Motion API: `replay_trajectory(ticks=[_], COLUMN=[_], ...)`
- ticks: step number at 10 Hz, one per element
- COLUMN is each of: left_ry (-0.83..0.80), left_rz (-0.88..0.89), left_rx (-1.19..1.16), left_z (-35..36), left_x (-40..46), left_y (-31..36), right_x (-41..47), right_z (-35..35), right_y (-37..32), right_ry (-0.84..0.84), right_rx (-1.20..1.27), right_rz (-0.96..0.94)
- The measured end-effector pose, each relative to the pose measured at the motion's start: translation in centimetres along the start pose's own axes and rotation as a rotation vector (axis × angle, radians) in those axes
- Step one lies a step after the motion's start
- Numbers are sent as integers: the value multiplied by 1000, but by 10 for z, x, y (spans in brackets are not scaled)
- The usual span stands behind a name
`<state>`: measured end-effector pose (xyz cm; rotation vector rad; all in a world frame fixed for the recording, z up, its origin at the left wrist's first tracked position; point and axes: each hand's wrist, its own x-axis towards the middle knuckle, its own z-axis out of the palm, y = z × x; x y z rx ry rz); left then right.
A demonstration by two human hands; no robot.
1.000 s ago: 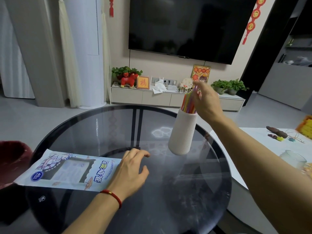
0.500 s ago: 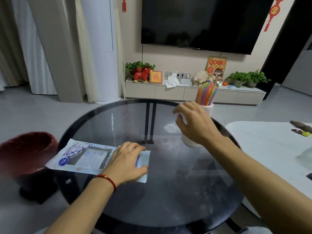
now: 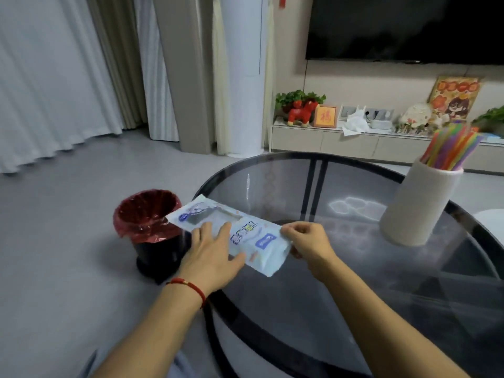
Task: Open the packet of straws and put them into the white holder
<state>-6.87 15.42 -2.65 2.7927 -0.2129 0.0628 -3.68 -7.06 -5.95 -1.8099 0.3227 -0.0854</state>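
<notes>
Grey floor stretches wide and bare on the left, under pale pleated curtains, and we see open room there up to the dark bin with a red plastic liner, which stands just beside the left rim of the round dark glass table. Our flat white-and-blue straw packet lies across that rim, its far end overhanging the bin. Our left hand, red cord at the wrist, lies on the packet with fingers mostly straight and the thumb along the near edge. Blue printed characters run along the packet, too blurred for us to read, and a small blue round badge sits at its far end. Our right hand pinches the packet's near right end between curled fingers and thumb. Bare glass runs on to the right, well apart from the hands, up to the ribbed white cylindrical holder, upright near the far right rim, with the bundle of bright coloured straws fanned out of its mouth. Behind it runs a low cream cabinet.
</notes>
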Motion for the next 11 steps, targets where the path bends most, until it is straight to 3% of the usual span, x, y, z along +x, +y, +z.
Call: replay_trajectory(ticks=[1,2,3,4,5,6,7,9,11], left_ry=[87,52,167,248,195,160,120,221,281], left_rz=[-250,-410,-465,-497,-580,-666,-735,-798,-721], left_rx=[-364,-1182,-1565,-1536,-1537,-1500,-1558,-1796,-1546], left_z=[-20,-30,-35,-48,-64,-69,-63,-38,-48], left_x=[1,9,24,49,82,119,149,150,89], left_y=[-25,-44,-79,-125,-169,-200,-224,-239,-198], right_x=[5,3,0,3,6,8,10,13,2], right_z=[45,93,139,158,158,158,164,165,146], right_y=[-21,-45,-68,-70,-45,-24,-18,-16,-29], right_ry=[-102,-174,-322,-319,-274,-282,-239,-219,-282], right_rx=[221,259,254,-16,-417,-537,-562,-568,-415], right_rz=[25,13,-11,-146,-420,-468,-510,-534,-473])
